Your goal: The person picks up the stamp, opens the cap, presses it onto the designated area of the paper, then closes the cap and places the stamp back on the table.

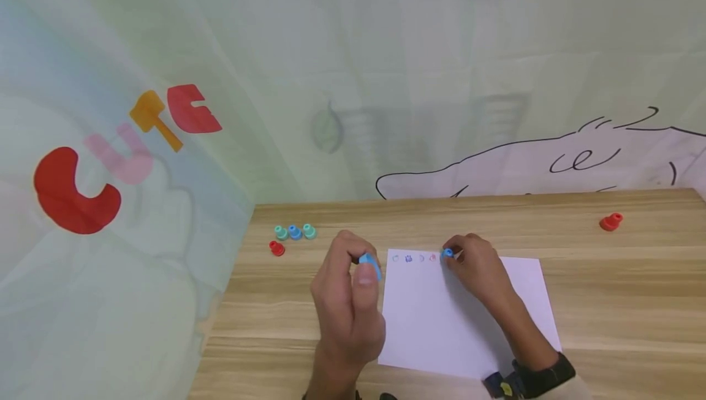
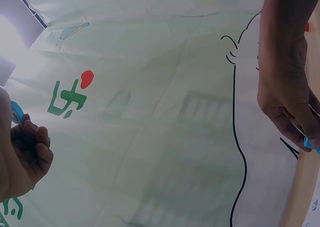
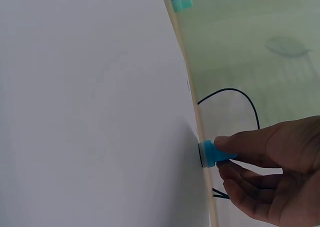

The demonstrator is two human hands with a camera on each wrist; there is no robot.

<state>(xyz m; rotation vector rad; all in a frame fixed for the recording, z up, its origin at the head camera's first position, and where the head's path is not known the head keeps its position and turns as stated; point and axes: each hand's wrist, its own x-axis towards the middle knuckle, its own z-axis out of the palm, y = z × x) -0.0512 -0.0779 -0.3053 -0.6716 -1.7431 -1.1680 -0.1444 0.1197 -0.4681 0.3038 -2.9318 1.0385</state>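
A sheet of white paper (image 1: 441, 320) lies on the wooden table, with a row of several small stamped marks (image 1: 409, 258) along its top edge. At the end of that row, my right hand (image 1: 478, 268) pinches a blue stamp (image 3: 215, 153) between thumb and fingers, its face down against the paper. Just left of the sheet, my left hand (image 1: 350, 308) is raised and holds a light-blue cap (image 1: 370, 264) between thumb and curled index finger. The left wrist view catches only part of this cap (image 2: 17, 112).
At the table's back left stand two teal stamps (image 1: 309, 231), a blue stamp (image 1: 295, 232) and a red stamp (image 1: 277, 248). Another red stamp (image 1: 611, 222) stands far right. A printed cloth (image 1: 331, 81) hangs behind and to the left.
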